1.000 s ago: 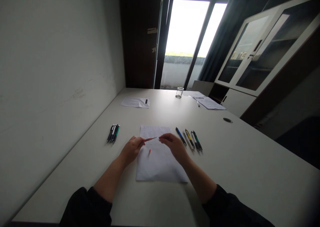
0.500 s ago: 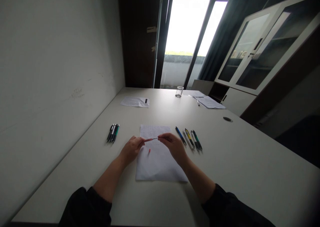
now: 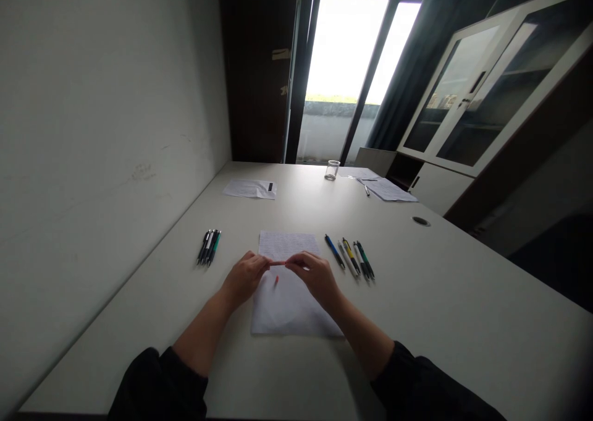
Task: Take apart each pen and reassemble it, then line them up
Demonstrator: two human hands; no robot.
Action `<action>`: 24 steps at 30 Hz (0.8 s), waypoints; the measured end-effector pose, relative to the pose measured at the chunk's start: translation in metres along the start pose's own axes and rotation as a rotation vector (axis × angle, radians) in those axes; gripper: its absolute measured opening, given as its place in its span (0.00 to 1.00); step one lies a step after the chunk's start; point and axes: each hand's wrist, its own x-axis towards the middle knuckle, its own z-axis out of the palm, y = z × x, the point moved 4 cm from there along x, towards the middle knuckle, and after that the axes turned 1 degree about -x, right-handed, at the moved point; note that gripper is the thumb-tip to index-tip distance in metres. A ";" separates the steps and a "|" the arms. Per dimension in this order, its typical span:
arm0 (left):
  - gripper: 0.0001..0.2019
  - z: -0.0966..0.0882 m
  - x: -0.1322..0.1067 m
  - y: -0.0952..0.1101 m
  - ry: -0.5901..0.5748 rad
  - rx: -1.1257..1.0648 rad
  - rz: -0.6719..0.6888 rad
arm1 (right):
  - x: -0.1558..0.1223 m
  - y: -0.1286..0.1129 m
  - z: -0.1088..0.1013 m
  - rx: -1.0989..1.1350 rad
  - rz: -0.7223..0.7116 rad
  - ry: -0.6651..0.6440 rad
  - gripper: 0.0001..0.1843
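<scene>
My left hand is closed around a red pen barrel, held level above a sheet of lined paper. At the barrel's right end, the fingertips of my right hand are pinched together. The thin refill they gripped a moment ago is now almost wholly hidden by the barrel and fingers. A small orange-red pen piece lies on the paper just below the barrel.
Several dark pens lie in a row to the left. Right of the paper are a blue pen and several others, one a yellow pen. Farther back stand a glass and papers.
My right hand has moved left to the barrel's end, and the refill that stuck out has slid into the barrel. My left hand has stayed nearly still.
</scene>
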 end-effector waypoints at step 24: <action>0.16 -0.005 0.000 -0.004 0.052 0.028 -0.065 | -0.010 0.022 0.039 -0.388 -0.212 -0.383 0.06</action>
